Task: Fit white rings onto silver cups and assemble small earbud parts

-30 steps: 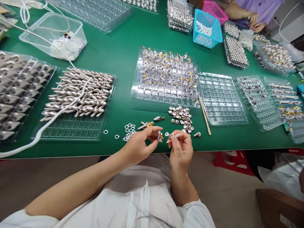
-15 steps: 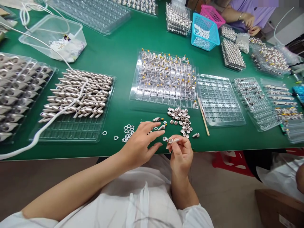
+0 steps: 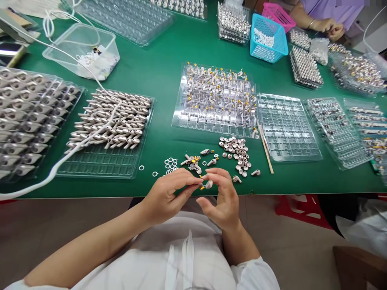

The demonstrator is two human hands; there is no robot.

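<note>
My left hand (image 3: pixel 169 195) is closed, thumb and index fingertip pinching a small earbud part (image 3: pixel 208 184) with a gold tab, just past the table's front edge. My right hand (image 3: pixel 223 197) faces it with thumb and fingers apart; its fingertips are close to the part, and whether they touch it I cannot tell. Beyond the hands lie a cluster of gold-tabbed earbud pieces (image 3: pixel 193 161), several white rings (image 3: pixel 171 161) and a heap of round, cup-like caps (image 3: pixel 238 153). A stemmed earbud shell (image 3: pixel 236 179) rests beside my right fingers.
A clear tray of gold-tabbed pieces (image 3: pixel 217 96) stands ahead, with a clear tray (image 3: pixel 288 125) and a wooden stick (image 3: pixel 266 149) to its right. Left are a tray of stemmed shells (image 3: pixel 111 117), crossed by a white cable (image 3: pixel 54 171). A co-worker's hands (image 3: pixel 331 29) are at far right.
My left hand has gone from spread to pinching the earbud part. My right hand has opened from its pinch on a small pale part. The view has shifted slightly left.
</note>
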